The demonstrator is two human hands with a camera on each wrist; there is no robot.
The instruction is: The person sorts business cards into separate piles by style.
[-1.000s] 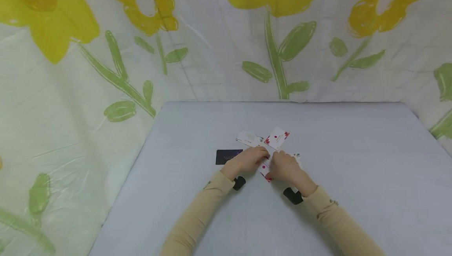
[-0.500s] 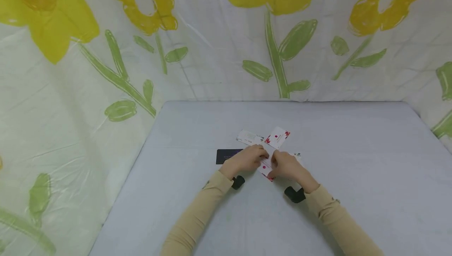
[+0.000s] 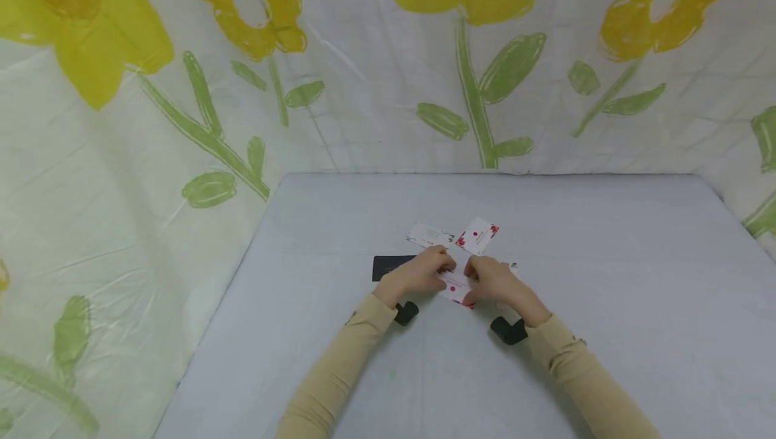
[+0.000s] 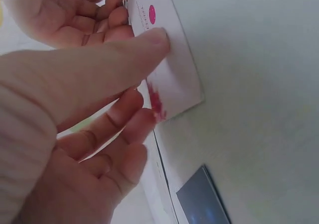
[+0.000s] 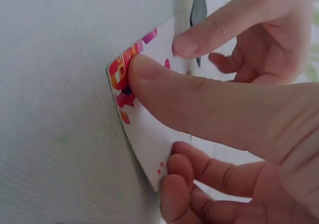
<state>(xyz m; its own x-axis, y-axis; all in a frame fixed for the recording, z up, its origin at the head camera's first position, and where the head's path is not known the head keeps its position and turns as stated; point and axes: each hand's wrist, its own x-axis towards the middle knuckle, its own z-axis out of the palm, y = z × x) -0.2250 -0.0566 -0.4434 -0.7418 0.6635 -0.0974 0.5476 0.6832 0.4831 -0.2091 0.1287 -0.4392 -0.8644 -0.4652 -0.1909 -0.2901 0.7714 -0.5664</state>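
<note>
Both hands pinch one white card [image 3: 456, 289] that has a pink dot and red patterned corners. My left hand [image 3: 421, 271] has its thumb on the card's printed face, with fingers behind the far edge in the left wrist view. On the opposite side, my right hand [image 3: 496, 281] presses its thumb on a red corner of the card [image 5: 149, 124], fingers at the far edge. A dark card [image 3: 391, 268] lies flat beside the left hand, partly covered by it.
Farther back on the pale table [image 3: 339, 217] lie a white card with a floral edge [image 3: 429, 234] and a white card with red corners [image 3: 477, 235]. Another pale card [image 3: 512, 268] is mostly hidden behind the right hand. A flowered sheet [image 3: 364, 89] hangs behind the table.
The held card has turned to lie more sideways, showing more of its face. The left hand has shifted slightly left; the right hand has moved little.
</note>
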